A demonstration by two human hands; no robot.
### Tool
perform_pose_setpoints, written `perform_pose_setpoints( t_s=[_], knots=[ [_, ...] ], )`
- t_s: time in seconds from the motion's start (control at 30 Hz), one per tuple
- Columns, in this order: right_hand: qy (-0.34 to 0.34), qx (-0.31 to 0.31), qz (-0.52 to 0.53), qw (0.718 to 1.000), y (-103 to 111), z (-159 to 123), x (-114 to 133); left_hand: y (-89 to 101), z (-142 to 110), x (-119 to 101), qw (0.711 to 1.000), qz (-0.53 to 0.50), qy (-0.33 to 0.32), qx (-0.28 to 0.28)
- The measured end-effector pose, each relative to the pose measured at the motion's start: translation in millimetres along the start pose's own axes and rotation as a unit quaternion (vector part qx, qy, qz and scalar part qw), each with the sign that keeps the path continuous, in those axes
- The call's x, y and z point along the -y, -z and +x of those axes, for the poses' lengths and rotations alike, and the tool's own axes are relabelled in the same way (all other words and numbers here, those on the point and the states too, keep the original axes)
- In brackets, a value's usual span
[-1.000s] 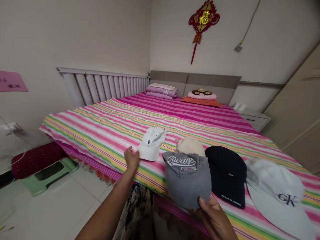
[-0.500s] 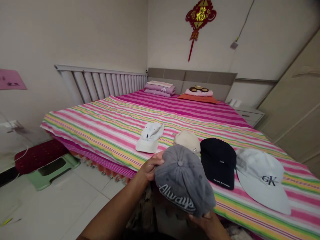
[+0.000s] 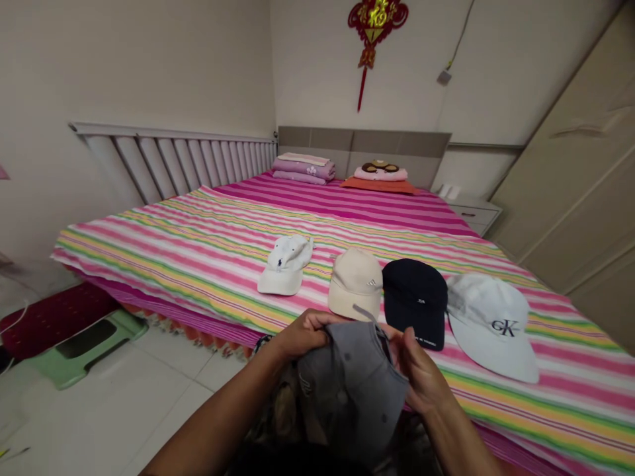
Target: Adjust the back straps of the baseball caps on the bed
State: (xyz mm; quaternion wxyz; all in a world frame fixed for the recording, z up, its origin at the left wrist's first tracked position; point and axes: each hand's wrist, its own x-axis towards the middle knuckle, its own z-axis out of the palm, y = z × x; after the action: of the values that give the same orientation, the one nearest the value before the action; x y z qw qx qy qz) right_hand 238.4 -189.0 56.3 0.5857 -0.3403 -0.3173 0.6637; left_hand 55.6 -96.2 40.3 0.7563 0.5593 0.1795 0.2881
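Observation:
A grey baseball cap (image 3: 347,377) is held between both hands in front of the bed's near edge. Its back opening and strap now face up and away from me, and the lettering is mostly out of sight. My left hand (image 3: 307,334) grips the cap's left edge, thumb on top. On the other side, my right hand (image 3: 417,367) pinches the rim near the strap. Beyond the grey cap lie a white cap (image 3: 285,264), a beige cap (image 3: 356,281), a black cap (image 3: 415,297) and a pale cap with a GK-like mark (image 3: 491,327), side by side.
The caps lie on a striped sheet (image 3: 188,241) over the bed. Folded purple bedding (image 3: 303,170) and a pink pillow (image 3: 381,173) sit by the headboard (image 3: 317,140). A green stool (image 3: 89,350) stands on the tiled floor at left; a nightstand (image 3: 473,213) is at far right.
The grey cap has been turned, so its strap side shows instead of the lettering. My right hand has moved up to the rim. The view has shifted slightly right.

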Motion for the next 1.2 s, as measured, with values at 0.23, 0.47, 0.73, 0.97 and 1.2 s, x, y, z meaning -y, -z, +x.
perform_pose_setpoints(
  t_s=[0.23,0.47,0.73,0.97,1.2],
  knots=[
    [0.040,0.004,-0.032,0.999,-11.0,-4.2,6.7,-5.3,0.5,-1.3,0.993,0.032,-0.068,0.090],
    [0.044,0.068,-0.201,0.976,-18.8,-19.3,10.2,-38.2,3.6,-10.3,0.992,0.008,-0.029,0.126],
    [0.102,0.008,-0.379,0.920,-26.4,-35.2,13.6,-60.2,-7.3,-27.0,0.974,0.217,-0.045,-0.035],
    [0.128,-0.032,-0.364,0.922,-27.9,-36.8,13.8,-62.9,-13.2,-31.8,0.963,0.257,-0.063,-0.044],
    [0.203,-0.060,-0.472,0.856,-25.6,-40.7,18.3,-62.7,-10.8,-15.1,0.998,-0.053,0.015,0.013]
  ],
)
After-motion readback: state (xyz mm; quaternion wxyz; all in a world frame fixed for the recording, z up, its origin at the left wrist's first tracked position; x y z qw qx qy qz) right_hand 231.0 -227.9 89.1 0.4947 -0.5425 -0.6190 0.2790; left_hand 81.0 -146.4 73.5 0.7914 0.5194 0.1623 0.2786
